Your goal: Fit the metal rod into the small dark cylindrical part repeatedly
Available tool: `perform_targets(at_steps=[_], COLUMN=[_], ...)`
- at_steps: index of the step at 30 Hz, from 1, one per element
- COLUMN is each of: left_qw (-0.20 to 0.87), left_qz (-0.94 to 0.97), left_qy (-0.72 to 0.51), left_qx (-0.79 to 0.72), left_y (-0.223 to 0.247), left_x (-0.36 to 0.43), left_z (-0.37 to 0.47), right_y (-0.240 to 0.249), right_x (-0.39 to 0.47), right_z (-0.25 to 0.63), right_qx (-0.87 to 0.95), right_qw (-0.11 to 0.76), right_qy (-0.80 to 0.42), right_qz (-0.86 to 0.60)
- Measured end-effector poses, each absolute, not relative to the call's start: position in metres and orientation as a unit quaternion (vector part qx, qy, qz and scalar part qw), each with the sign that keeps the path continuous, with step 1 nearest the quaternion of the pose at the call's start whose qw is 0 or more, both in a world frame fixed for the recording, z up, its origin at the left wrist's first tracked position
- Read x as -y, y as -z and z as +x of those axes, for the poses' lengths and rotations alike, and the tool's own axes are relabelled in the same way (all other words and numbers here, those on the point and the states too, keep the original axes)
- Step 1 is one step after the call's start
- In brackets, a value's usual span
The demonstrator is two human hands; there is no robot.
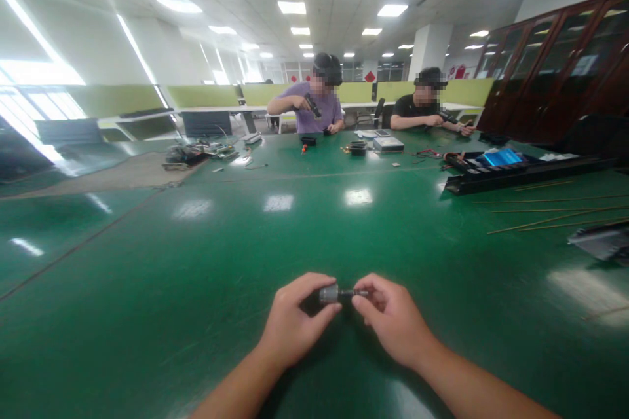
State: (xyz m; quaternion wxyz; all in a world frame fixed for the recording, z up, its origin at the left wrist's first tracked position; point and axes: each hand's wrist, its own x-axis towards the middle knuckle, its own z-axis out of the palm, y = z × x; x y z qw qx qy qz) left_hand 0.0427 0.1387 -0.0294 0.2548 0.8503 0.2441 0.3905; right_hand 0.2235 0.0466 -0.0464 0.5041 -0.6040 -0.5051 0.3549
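A small grey metal cylinder (329, 294) lies sideways between both hands, low in the middle of the head view. Thumb and fingers of my left hand (293, 322) are closed around it. From its right end runs a thin dark shaft (346, 293), pinched near its far end by the thumb and fingers of my right hand (396, 319). Cylinder and shaft are in line, but I cannot tell whether they are one piece. Both hands are just over the green tabletop (236, 249), and my right fingertips partly hide the shaft's end.
Two people sit across the table, one in a purple shirt (307, 114) holding a dark tool (313, 107). Loose electronic parts (196, 152) lie far left. A white box (388, 144) is at the back. Right are a long black channel (511, 173) and several thin rods (555, 211).
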Motion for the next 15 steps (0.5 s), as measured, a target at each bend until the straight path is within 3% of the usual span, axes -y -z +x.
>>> perform_targets(at_steps=[15], left_qw=[0.26], left_qz=[0.846], left_qy=[-0.393], left_qx=[-0.251], left_y=[0.0274], left_x=[-0.1378], left_z=[0.0434], right_y=[0.0454], right_x=[-0.0447], right_z=[0.2235], right_qx=[0.498], right_qw=[0.505], right_qy=[-0.352], right_qz=[-0.611])
